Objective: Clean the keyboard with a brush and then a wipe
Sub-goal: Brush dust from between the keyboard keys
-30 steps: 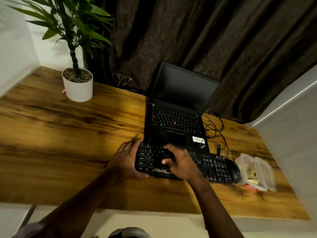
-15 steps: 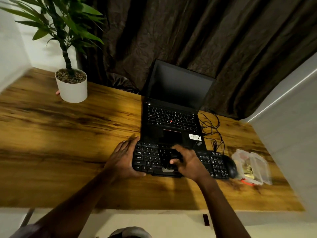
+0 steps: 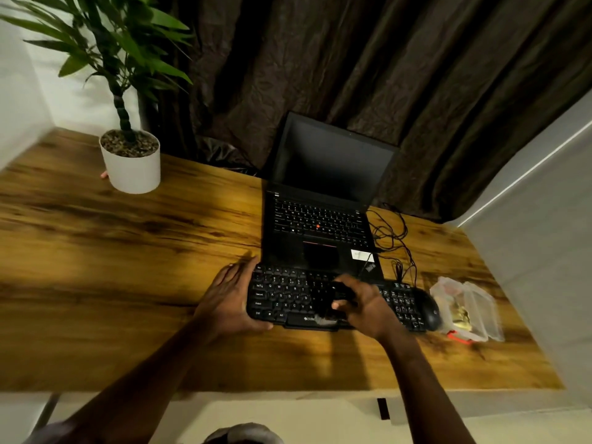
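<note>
At one keyboard (image 3: 288, 296): two hands (image 3: 230, 299) (image 3: 368, 310), one brush (image 3: 334, 301).

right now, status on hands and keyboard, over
Left hand grips keyboard at left end. Right hand holds brush, bristles on near rows. Mouse at right end, clear of brush.

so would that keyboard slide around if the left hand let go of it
Probably, a little. The keyboard looks thin and plastic, likely light, and the wooden table looks smooth, so the brush in the right hand could nudge it. The left hand holds its left end, suggesting it needs steadying.
</note>
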`<state>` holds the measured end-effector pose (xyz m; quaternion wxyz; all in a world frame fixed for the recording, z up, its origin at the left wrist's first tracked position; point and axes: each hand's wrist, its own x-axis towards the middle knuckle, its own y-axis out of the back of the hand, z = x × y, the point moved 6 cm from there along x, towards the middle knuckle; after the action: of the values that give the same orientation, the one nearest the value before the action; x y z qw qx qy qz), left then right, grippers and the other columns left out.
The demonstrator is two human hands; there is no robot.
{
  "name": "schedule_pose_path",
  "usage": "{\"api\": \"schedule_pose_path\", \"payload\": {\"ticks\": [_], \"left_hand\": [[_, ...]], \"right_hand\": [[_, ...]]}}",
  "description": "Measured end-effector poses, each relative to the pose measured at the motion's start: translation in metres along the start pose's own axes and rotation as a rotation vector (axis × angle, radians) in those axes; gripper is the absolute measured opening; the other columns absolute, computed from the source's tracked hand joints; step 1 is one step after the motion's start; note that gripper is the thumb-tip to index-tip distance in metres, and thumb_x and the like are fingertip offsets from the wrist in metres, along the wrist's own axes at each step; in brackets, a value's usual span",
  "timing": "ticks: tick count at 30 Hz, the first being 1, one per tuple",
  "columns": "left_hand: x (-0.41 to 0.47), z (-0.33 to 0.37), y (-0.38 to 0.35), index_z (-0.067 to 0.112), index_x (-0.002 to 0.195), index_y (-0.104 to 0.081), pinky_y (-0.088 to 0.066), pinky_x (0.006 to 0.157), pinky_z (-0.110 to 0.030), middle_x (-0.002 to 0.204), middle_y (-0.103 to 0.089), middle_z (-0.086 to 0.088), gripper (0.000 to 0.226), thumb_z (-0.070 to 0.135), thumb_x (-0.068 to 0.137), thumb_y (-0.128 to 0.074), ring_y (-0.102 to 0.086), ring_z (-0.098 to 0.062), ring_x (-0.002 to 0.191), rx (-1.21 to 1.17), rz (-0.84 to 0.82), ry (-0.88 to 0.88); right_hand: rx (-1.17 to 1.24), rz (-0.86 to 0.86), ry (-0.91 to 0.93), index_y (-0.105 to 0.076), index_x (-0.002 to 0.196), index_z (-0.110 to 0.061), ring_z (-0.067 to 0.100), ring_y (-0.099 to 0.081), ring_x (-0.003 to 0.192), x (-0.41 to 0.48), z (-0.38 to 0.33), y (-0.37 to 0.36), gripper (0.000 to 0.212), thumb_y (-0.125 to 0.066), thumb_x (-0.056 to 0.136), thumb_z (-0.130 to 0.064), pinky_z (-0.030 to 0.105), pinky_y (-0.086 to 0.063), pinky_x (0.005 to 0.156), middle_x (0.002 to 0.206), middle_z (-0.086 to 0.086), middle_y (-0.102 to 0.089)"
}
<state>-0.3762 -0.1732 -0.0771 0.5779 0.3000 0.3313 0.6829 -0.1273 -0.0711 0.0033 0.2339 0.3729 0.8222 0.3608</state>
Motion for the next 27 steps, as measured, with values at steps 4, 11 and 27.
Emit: {"api": "schedule_pose_path", "payload": {"ticks": [4,11,27], "left_hand": [[0.001,-0.002,-0.003,0.034,0.154,0.013,-0.005,0.124,-0.035,0.166,-0.008,0.002,0.147,0.090,0.044,-0.065,-0.008,-0.017,0.151,0.023,-0.001,-0.010],[0.003,-0.001,-0.007,0.027,0.157,-0.010,-0.003,0.124,-0.038,0.165,-0.009,0.008,0.132,0.093,0.052,-0.056,-0.006,-0.009,0.151,0.103,0.017,-0.088],[0.002,0.000,-0.005,0.025,0.156,-0.018,-0.002,0.124,-0.034,0.164,-0.014,0.008,0.129,0.088,0.053,-0.062,-0.010,-0.009,0.150,0.085,0.055,-0.130]], "right_hand": [[-0.018,0.010,0.008,-0.052,0.121,-0.049,0.022,-0.063,0.103,0.002,-0.005,-0.013,0.043,-0.069,0.082,-0.040,0.042,-0.060,0.083,0.115,0.006,-0.060],[0.062,0.047,0.039,-0.056,0.112,-0.039,0.017,-0.069,0.098,-0.006,-0.006,0.001,0.042,-0.071,0.087,-0.009,0.027,-0.060,0.075,0.108,0.005,-0.066],[0.026,0.092,-0.013,-0.058,0.120,-0.017,0.017,-0.068,0.098,-0.022,0.015,0.018,0.039,-0.072,0.085,-0.009,0.024,-0.058,0.082,0.107,0.005,-0.067]]}}
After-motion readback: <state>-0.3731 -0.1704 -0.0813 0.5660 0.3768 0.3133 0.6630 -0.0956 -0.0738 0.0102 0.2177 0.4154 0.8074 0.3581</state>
